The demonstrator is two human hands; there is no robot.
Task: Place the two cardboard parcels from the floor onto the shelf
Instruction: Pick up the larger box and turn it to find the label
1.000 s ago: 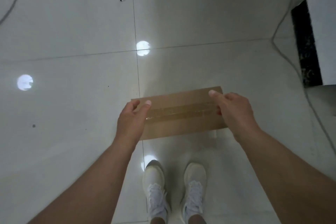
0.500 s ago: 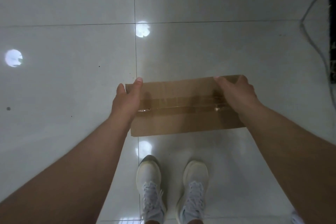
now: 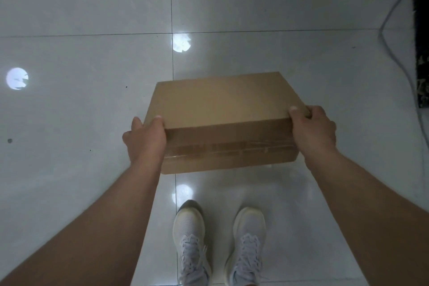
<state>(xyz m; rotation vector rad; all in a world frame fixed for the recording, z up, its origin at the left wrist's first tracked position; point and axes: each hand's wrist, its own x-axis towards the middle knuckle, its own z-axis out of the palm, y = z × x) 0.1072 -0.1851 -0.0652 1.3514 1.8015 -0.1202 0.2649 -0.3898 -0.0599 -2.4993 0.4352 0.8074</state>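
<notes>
parcels: just one cardboard parcel (image 3: 222,121) in sight
hands: my left hand (image 3: 145,140) and right hand (image 3: 313,131), both clamped on its ends
shoes: two white sneakers (image 3: 192,241) below

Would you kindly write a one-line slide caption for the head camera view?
Both hands, left hand and right hand, grip the ends of a taped cardboard parcel above the tiled floor.

Indoor room of unclear kind, glossy pale tiled floor (image 3: 92,169), loose cable (image 3: 392,53) along wall
</notes>
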